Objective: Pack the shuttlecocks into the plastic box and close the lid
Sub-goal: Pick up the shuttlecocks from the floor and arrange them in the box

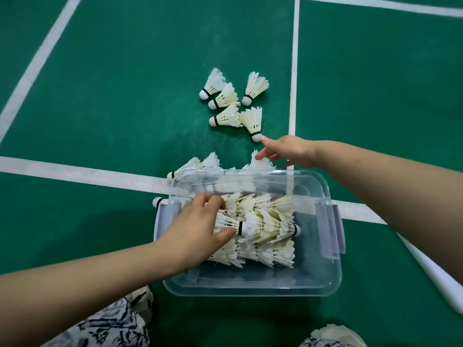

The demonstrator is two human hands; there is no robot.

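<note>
L hand (198, 229) is inside the clear plastic box (250, 293). Thumb is under and fingers are over the feather skirt of one held shuttlecock (234, 224), pinching it above the packed shuttlecocks (270, 236) heaped across the box's middle.

R hand (288, 151) reaches past the box's far wall, fingers spread & fairly straight, holding nothing. Its index tip touches the cork of the nearest shuttlecock (253, 121), one of five loose shuttlecocks (225, 96) on the green court floor (112, 96), beyond the far wall. More strays (198, 164) lie just behind that wall, and one cork (157, 202) pokes out at the box's far-left corner. A side latch (330, 229) hangs on the box's right wall. Lid: can't make it out.

Prob. mid-packing, approx. ten left outside the box.

Risks from here:
- A one-finger touch on a round cork may just roll the nearest shuttlecock further from the box; it needs a proper pinch.
- L hand squeezes feathers, not cork, so too much pressure could bend or snap the quills.
- The pile lies loose & crosswise. If it tops the rim, the lid won't seat or will crush the skirts.
- Strays tucked behind the far wall are easy to miss.
- R forearm crosses the box's far-right corner, so a bump could shove the light box.
</note>
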